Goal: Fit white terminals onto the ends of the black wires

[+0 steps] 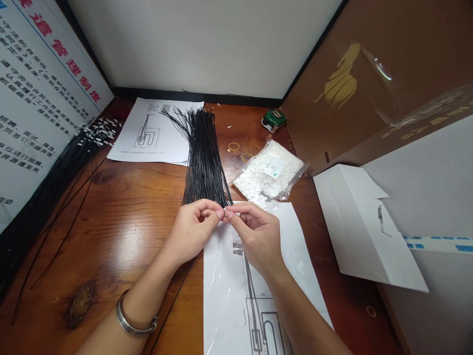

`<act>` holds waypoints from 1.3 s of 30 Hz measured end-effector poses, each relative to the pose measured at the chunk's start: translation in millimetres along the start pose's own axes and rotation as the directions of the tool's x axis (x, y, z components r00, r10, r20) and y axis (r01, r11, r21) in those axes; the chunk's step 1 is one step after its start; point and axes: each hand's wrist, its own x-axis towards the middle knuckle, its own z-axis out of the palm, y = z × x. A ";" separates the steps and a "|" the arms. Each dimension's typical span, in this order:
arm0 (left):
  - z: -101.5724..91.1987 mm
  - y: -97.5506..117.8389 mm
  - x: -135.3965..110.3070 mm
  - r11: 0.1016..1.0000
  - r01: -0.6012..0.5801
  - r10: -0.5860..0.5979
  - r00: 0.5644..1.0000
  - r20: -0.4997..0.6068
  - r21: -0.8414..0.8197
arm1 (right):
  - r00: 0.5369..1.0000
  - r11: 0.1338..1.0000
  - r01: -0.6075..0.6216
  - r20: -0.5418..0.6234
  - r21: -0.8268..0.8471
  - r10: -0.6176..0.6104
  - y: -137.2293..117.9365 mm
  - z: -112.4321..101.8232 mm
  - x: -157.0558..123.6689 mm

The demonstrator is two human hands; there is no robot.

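Note:
My left hand (195, 230) and my right hand (258, 235) meet at the fingertips, both pinched. Between them shows a speck of white, seemingly a small white connector (224, 209), mostly hidden by the fingers. A single black wire (172, 308) trails from under my left hand toward the bottom edge; its upper end is covered. Just beyond my hands lies a thick bundle of black wires (205, 158). To its right, a clear bag of small white connectors (271, 170) lies with its near end spilling pieces. Below my right hand is a printed drawing sheet (229, 296).
Black wires with white ends (98, 133) lie in a heap at the left. Another drawing sheet (127, 143) rests at the back. A green tape measure (273, 120) sits near the brown box wall (388, 64). A white carton piece (365, 227) stands at the right.

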 end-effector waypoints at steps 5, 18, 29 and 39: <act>0.1 1.6 1.2 0.999 0.009 -0.008 1.000 0.025 -0.052 | 0.998 0.998 -0.045 -0.047 0.051 0.047 -1.1 1.4 -0.5; -22.1 4.4 -5.6 0.962 0.094 0.072 0.821 0.567 -0.258 | 0.733 0.941 0.073 -0.657 0.330 0.174 -5.5 -28.5 27.1; -95.2 13.3 -2.8 0.348 -0.461 0.328 0.876 -0.354 -0.817 | 0.902 0.821 0.133 -0.275 -0.555 -0.332 9.0 -27.8 16.8; -59.6 16.8 -2.4 0.691 -0.332 0.120 0.929 -0.351 -0.642 | 0.940 0.507 0.300 0.161 -0.808 -0.300 11.6 -26.5 12.8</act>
